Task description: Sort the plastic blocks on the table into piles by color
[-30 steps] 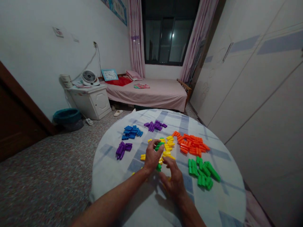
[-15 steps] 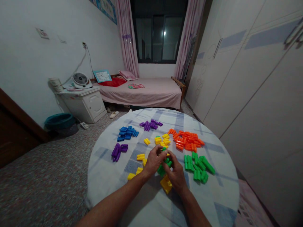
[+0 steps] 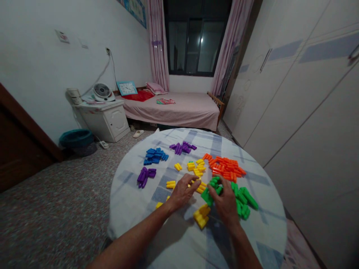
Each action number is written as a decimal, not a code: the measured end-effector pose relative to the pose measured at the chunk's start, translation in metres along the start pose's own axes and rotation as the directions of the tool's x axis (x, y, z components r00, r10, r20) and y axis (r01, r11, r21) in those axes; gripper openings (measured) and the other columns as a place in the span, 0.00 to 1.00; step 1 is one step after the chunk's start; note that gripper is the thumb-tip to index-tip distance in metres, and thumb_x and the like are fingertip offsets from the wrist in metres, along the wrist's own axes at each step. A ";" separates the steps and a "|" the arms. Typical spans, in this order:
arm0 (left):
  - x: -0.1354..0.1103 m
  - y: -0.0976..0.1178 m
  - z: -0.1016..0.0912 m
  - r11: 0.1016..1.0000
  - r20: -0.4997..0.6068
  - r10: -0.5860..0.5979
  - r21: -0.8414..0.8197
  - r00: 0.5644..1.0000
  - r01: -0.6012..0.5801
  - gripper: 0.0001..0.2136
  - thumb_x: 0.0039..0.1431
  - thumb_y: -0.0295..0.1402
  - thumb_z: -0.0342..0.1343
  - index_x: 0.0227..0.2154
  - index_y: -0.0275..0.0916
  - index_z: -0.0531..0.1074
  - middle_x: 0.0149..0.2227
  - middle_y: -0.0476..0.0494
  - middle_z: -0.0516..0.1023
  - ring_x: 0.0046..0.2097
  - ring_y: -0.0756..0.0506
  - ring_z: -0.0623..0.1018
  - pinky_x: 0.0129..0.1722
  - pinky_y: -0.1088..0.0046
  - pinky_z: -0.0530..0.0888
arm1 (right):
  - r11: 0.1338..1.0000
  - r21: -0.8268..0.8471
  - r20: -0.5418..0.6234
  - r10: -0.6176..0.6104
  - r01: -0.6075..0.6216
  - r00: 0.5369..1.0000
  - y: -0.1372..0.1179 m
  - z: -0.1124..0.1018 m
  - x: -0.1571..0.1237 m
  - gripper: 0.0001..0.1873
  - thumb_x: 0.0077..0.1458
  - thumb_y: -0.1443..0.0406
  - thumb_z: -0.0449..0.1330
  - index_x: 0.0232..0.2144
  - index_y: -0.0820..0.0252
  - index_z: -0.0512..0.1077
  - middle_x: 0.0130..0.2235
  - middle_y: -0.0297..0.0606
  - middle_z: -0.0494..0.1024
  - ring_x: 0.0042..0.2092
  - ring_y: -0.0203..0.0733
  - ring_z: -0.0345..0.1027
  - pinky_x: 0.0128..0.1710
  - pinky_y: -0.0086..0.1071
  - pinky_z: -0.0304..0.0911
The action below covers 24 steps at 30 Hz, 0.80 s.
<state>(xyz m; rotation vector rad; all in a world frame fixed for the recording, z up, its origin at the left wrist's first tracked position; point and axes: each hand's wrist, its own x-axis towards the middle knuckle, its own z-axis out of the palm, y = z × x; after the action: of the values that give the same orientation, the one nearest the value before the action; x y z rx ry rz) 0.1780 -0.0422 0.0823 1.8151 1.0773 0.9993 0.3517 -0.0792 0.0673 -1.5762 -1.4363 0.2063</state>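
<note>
My right hand [image 3: 226, 200] grips a green building-block assembly [image 3: 206, 197] made of joined rounded pegs, holding it just above the table. To its left, my left hand [image 3: 183, 189] hovers with thumb and fingers apart over loose yellow building blocks [image 3: 201, 188]; no block shows in it. Below the green assembly stands a joined yellow block piece [image 3: 201, 216]. More yellow blocks [image 3: 171, 184] lie left of my left hand, and some are partly covered by it. Loose green blocks [image 3: 244, 198] are beside my right hand, which hides part of that pile.
The round table wears a checked cloth [image 3: 179, 243]. Orange blocks [image 3: 227, 168] lie at the right back, blue blocks [image 3: 155, 155] at the left back, and purple blocks [image 3: 182, 148] in two piles. Beyond stand a bed [image 3: 185, 108], a white cabinet [image 3: 114, 121] and a wardrobe [image 3: 303, 112].
The hands have come apart. My right hand has carried the green assembly to the right, while my left hand has let go of it. The view has turned slightly left.
</note>
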 end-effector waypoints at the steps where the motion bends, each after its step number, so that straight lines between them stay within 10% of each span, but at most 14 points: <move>1: -0.001 -0.002 -0.006 0.999 -0.036 0.022 0.035 0.999 -0.021 0.16 0.61 0.42 0.47 0.42 0.38 0.73 0.42 0.43 0.74 0.42 0.47 0.74 0.42 0.71 0.72 | 0.994 -0.105 -0.050 0.021 -0.026 0.999 0.006 -0.012 0.006 0.25 0.52 0.52 0.54 0.47 0.62 0.68 0.41 0.45 0.72 0.43 0.48 0.66 0.45 0.42 0.63; 8: -0.014 -0.052 -0.052 0.884 -0.266 0.196 0.465 0.944 -0.053 0.11 0.60 0.36 0.49 0.40 0.38 0.73 0.47 0.38 0.71 0.52 0.41 0.70 0.55 0.58 0.67 | 0.760 -0.633 -0.049 0.147 -0.145 0.988 0.060 -0.070 0.021 0.25 0.54 0.56 0.50 0.52 0.60 0.65 0.43 0.45 0.67 0.36 0.45 0.67 0.31 0.36 0.63; 14: -0.027 -0.085 -0.049 0.831 -0.218 0.115 0.555 0.969 0.026 0.12 0.59 0.37 0.51 0.43 0.40 0.72 0.50 0.39 0.71 0.53 0.42 0.71 0.54 0.57 0.67 | 0.704 -0.708 0.063 0.143 -0.057 0.988 0.068 -0.060 0.012 0.23 0.57 0.61 0.48 0.54 0.55 0.64 0.46 0.45 0.67 0.33 0.41 0.69 0.26 0.33 0.61; 24: -0.025 -0.089 -0.047 0.891 -0.244 0.092 0.453 0.965 0.029 0.14 0.61 0.37 0.47 0.43 0.39 0.73 0.48 0.40 0.73 0.52 0.44 0.71 0.54 0.60 0.68 | 0.683 -0.718 0.165 -0.024 0.137 0.986 0.074 -0.032 0.000 0.21 0.61 0.63 0.45 0.54 0.59 0.66 0.54 0.48 0.68 0.54 0.51 0.61 0.49 0.47 0.59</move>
<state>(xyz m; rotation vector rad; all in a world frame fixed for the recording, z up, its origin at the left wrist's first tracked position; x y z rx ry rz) 0.1010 -0.0246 0.0150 2.1139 1.5519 1.0924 0.4234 -0.0846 0.0310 -2.1570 -1.8277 -0.3770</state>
